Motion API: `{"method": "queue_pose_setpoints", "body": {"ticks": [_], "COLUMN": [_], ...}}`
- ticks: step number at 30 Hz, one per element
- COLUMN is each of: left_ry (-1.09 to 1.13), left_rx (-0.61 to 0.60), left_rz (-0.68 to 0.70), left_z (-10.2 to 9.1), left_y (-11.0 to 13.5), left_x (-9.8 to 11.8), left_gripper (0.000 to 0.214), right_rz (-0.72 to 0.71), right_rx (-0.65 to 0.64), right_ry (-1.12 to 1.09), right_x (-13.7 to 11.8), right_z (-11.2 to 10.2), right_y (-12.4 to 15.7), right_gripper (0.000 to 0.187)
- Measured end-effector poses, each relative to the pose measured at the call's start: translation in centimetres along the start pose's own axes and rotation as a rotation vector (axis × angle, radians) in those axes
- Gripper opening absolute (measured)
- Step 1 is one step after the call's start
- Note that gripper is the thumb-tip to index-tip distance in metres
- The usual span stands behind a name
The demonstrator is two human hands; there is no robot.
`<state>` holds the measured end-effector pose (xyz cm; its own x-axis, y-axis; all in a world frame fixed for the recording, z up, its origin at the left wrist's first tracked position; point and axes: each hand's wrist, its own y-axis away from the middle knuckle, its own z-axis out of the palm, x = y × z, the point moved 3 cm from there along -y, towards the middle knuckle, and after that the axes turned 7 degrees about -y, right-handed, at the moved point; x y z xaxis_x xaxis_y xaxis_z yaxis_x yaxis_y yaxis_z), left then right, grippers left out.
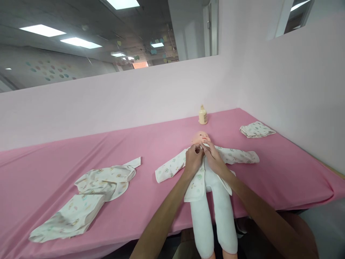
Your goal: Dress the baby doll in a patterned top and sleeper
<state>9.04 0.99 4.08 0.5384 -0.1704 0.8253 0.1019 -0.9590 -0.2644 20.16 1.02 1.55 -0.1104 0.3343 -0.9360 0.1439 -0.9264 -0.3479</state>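
Observation:
A baby doll (201, 136) lies on its back, with its head away from me. It wears a patterned baby jacket (196, 185) with both sleeves spread sideways, and white pants (202, 225). The front of the jacket hangs open below the chest. At the collar, just under the doll's chin, my left hand (193, 159) is closed, its fingertips pinching the jacket's edge. My right hand (213, 157) meets it there, thumb and fingers closed on the other side of the collar. What exactly lies between the fingertips is hidden.
A pink sheet (151, 144) covers the table. Crumpled patterned baby clothes (88, 194) lie at the left. A pump bottle (203, 116) stands behind the doll near the wall. At the right lies a folded patterned cloth (257, 129). The doll's legs extend past the front edge.

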Motion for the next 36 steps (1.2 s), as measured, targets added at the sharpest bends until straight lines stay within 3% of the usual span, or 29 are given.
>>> {"method": "queue_pose_setpoints", "body": {"ticks": [5,10,22,32,36], "left_ry": [-0.021,-0.004,-0.083,-0.014,0.125], "left_rx": [0.047,0.014,0.007,-0.053,-0.104], "left_rz": [0.018,0.053,0.096,0.046,-0.051], "left_z": [-0.1,-0.3,-0.7,-0.3,-0.5], "left_y": [-0.1,-0.1,-0.1,-0.7,-1.0], "left_x": [-0.1,-0.2,-0.1,-0.9,-1.2], "left_gripper": [0.017,0.018,0.02,0.023,0.016], "right_rz": [-0.014,0.005,-0.014,-0.233,-0.356], "right_rx": [0.01,0.086,0.091,0.067,0.047], "right_ry": [-0.015,-0.069,-0.067,0.344,0.459], "right_x": [-0.1,0.0,0.3,-1.4,-1.6], "right_z": [-0.1,-0.3,-0.5,-0.2,0.2], "right_y": [0.0,-0.2,-0.4,-0.1,0.2], "right_gripper": [0.04,0.041,0.045,0.036,0.038]}}
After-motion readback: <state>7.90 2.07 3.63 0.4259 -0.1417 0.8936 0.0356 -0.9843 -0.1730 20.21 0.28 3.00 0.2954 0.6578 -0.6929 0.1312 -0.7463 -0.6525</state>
